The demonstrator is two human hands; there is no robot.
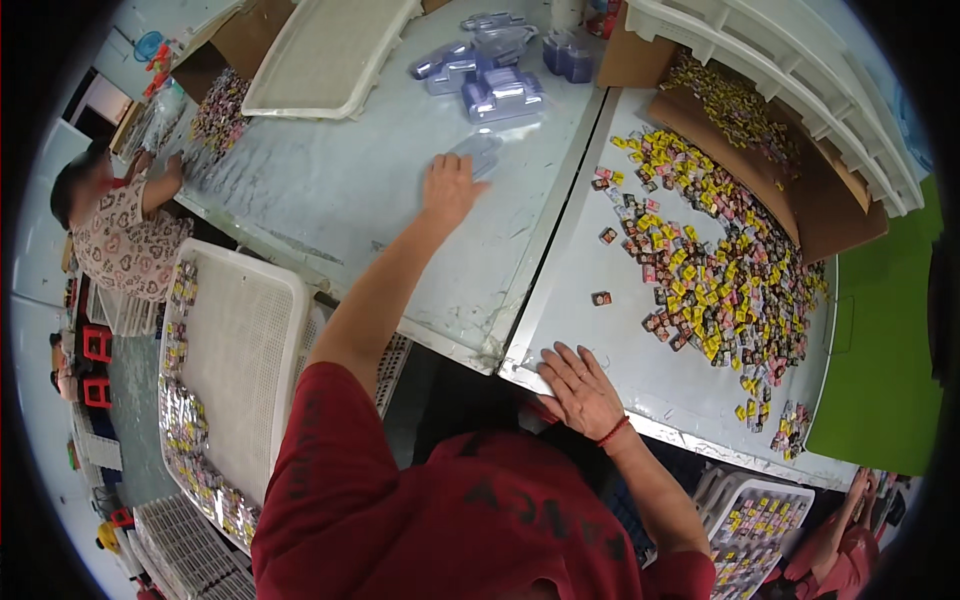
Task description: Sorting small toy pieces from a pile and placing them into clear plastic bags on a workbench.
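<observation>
My left hand (452, 190) reaches far out over the left table, palm down, its thumb spread to the right. Its fingers lie at the near end of a clear plastic blister tray (484, 150); whether they touch it I cannot tell. Beyond it lies a loose pile of similar clear blister trays (500, 92). My right hand (583, 392), below a red bracelet, rests with fingers stretched over the near edge of the right table, holding nothing. Many small yellow, pink and black packets (715, 270) are strewn ahead and to the right of it.
A cardboard box (735, 170) holding more packets lies at the far right, beside a white plastic rack (790, 70). White trays stand at far left (318, 60) and near left (240, 330). A person (125, 220) works at left; another person's arm (840, 530) shows lower right.
</observation>
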